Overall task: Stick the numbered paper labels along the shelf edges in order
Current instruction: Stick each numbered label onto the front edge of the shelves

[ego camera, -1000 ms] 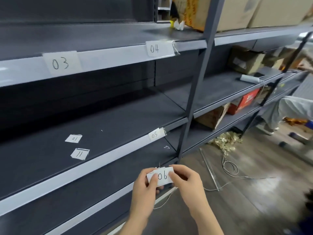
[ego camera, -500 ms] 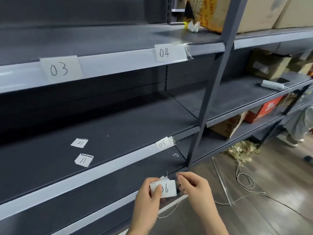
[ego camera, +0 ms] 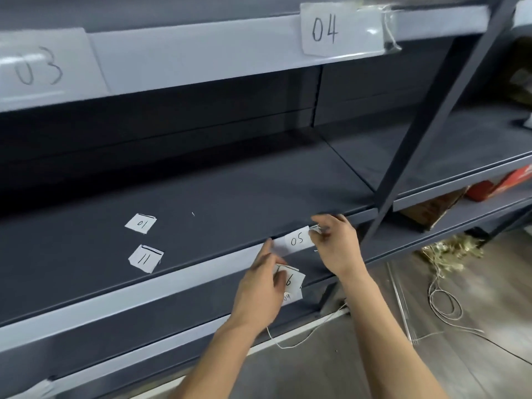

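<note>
Paper labels 03 (ego camera: 40, 66) and 04 (ego camera: 339, 27) are stuck on the upper shelf edge (ego camera: 201, 59). Label 05 (ego camera: 296, 240) sits on the middle shelf edge (ego camera: 178, 279). My right hand (ego camera: 336, 240) is at the right end of label 05, its fingers pinching the tape there. My left hand (ego camera: 262, 286) holds a small stack of labels with 06 (ego camera: 292, 280) on top, and its forefinger points up at the left end of label 05. Loose labels 01 (ego camera: 141, 223) and 11 (ego camera: 145, 258) lie on the middle shelf.
A dark upright post (ego camera: 426, 139) crosses just right of my hands. Cardboard boxes (ego camera: 431, 208) and a red box (ego camera: 501, 182) sit on the shelves to the right. A white cord (ego camera: 443, 300) lies looped on the wooden floor.
My right hand let go of the 06 stack and rose to label 05. My left hand rose with the stack. The camera moved closer to the shelves.
</note>
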